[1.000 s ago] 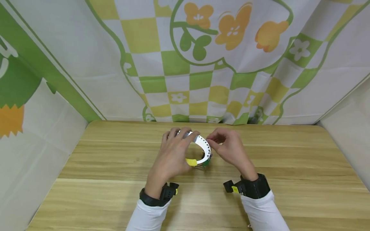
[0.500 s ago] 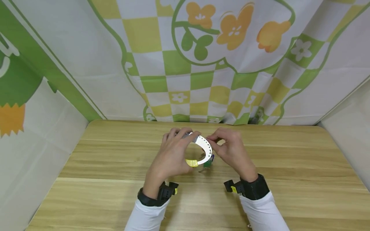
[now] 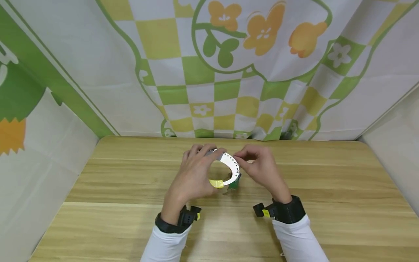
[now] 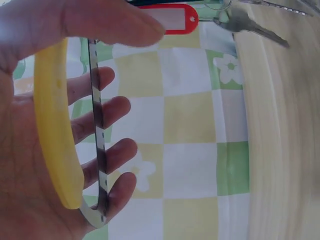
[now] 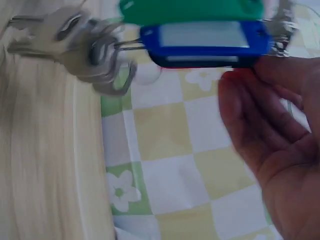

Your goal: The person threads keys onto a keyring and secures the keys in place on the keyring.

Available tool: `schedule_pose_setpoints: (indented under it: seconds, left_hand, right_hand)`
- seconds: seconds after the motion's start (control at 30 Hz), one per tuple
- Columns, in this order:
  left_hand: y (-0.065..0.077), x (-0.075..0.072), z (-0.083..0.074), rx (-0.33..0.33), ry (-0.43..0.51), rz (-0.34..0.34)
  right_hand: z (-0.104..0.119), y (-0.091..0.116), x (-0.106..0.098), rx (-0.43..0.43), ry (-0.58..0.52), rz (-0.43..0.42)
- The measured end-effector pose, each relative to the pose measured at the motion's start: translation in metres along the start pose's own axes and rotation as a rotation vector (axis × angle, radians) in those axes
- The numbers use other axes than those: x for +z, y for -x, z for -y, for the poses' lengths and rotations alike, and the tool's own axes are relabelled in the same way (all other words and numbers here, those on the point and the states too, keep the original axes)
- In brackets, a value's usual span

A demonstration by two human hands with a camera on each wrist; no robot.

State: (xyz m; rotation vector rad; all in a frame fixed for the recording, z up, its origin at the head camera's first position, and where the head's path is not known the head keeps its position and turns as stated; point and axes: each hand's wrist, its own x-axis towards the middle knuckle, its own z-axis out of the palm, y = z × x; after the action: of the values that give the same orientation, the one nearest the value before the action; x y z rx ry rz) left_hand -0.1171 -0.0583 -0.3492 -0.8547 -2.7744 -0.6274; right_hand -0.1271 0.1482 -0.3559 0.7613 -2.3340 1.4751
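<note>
My left hand (image 3: 193, 178) grips a large key holder (image 3: 235, 168), a curved metal band with small holes and a yellow handle (image 4: 57, 125). Its thumb lies over the top of the handle in the left wrist view. Thumb and forefinger of my right hand (image 3: 262, 169) pinch at the band's right outer edge, by a small metal link (image 5: 281, 35); cannot tell the exact piece between them. Key tags hang below: a green one (image 5: 192, 11), a blue one (image 5: 210, 42) and a red one (image 4: 180, 19). Blurred metal keys (image 5: 70, 42) dangle from them.
Both hands are above a wooden table (image 3: 131, 218). A checked, flowered cloth (image 3: 226, 91) hangs along its back edge. White cloth walls (image 3: 42, 174) stand at the sides. Black camera straps (image 3: 289, 211) circle the wrists.
The hanging tags have swung slightly under the band, the green one shifting a little since half a second ago. Both hands keep nearly the same place and hold.
</note>
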Motion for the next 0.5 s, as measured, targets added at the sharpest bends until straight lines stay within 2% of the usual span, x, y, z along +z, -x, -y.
schedule_pose_setpoints:
  seconds: [0.1,0.17,0.27,0.5]
  left_hand:
    - [0.000,-0.001,0.000,-0.007,0.009,0.009]
    - [0.000,-0.001,0.000,-0.010,0.010,0.014]
    - [0.000,-0.002,0.000,-0.011,0.014,0.019]
    - [0.001,-0.003,0.000,-0.016,0.018,0.015]
  right_hand:
    - [-0.013,0.000,0.004,-0.178,0.097,-0.060]
    - [-0.021,0.000,0.006,-0.262,0.152,-0.088]
    - [-0.026,0.000,0.007,-0.330,0.210,-0.101]
    - [-0.023,0.000,0.007,-0.425,0.289,-0.121]
